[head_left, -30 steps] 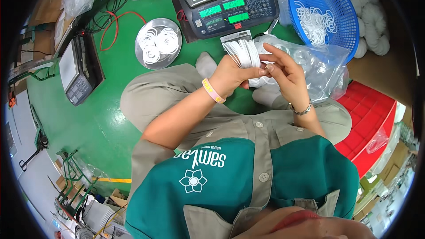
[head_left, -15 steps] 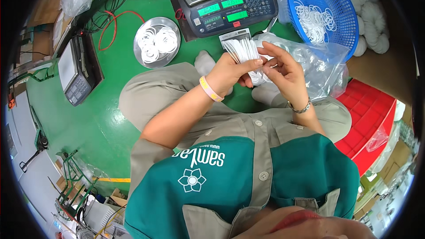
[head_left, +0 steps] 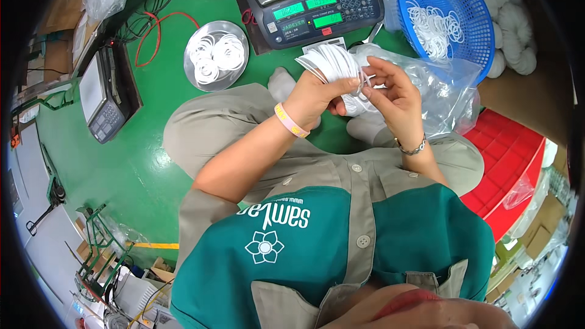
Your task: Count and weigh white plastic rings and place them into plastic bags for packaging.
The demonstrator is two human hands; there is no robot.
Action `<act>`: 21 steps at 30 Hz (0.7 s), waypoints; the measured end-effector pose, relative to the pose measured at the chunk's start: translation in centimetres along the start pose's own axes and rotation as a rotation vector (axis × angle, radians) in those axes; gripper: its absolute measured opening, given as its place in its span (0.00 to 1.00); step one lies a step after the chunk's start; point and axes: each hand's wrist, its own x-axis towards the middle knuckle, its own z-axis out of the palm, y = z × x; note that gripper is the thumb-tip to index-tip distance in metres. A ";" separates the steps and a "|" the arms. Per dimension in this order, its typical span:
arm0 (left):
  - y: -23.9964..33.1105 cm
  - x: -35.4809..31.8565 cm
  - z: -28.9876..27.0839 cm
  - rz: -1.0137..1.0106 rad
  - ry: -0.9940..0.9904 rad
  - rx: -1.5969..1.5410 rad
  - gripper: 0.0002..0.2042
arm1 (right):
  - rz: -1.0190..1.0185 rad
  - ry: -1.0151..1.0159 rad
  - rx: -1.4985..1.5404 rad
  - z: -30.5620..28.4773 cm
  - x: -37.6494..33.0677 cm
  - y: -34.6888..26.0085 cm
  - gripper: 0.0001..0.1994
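Note:
My left hand [head_left: 318, 92] grips a thick stack of white rings [head_left: 332, 62] held upright above my lap. My right hand [head_left: 393, 92] is at the stack's right side, thumb and fingertips pinching the end rings. Under and to the right of my hands lies a clear plastic bag [head_left: 445, 91] with more white rings inside. I sit cross-legged on the green floor [head_left: 122, 164], a pink band on my left wrist and a metal bracelet on my right.
A digital counting scale [head_left: 308, 0] with white rings on its pan stands ahead. A round metal dish [head_left: 216, 55] of rings lies to its left, a blue basket [head_left: 448, 12] of rings to its right. A second small scale [head_left: 100, 94] sits far left, a red crate [head_left: 509, 170] at right.
Both hands with the ring stack have stayed in nearly the same place above my lap. My right fingers have shifted slightly along the stack's end.

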 end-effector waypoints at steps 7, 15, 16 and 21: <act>0.0 0.0 0.0 -0.077 -0.017 -0.027 0.10 | -0.076 -0.007 -0.067 0.0 -0.2 0.2 0.19; 0.0 0.1 -0.3 -0.039 -0.012 -0.045 0.10 | -0.109 0.024 0.070 0.2 0.0 0.8 0.12; 0.0 0.1 -0.3 -0.043 -0.009 -0.042 0.10 | -0.116 0.026 0.081 0.3 0.1 0.8 0.11; 0.0 0.2 -0.3 -0.041 0.014 -0.047 0.10 | -0.154 0.031 -0.148 0.8 0.4 0.4 0.06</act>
